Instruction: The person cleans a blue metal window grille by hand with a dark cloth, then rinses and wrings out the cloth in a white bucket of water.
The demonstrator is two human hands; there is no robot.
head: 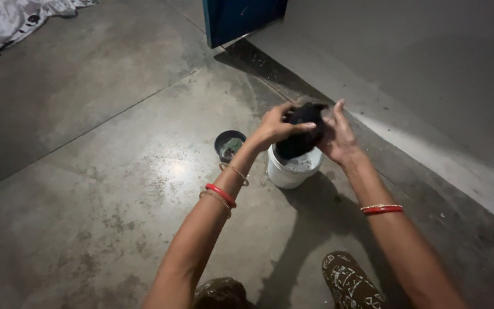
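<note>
i see my left hand (274,127) and right hand (338,136) both clamped on a dark wet cloth (301,134), held just above the white bucket (288,171) of soapy water; i judge this the wringing step; a small dark bowl (229,145) sits at nine o'clock of the bucket, near it; a white sheet (7,20) lies far off at eleven o'clock; the next move calls for opposed twisting, kept over the bucket.

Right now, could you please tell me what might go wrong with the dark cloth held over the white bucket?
1. The dark wet cloth, gripped by the left hand and right hand, may drip past the white bucket onto the concrete floor.
2. The small dark bowl stands close beside the bucket and could catch splashes.
</note>
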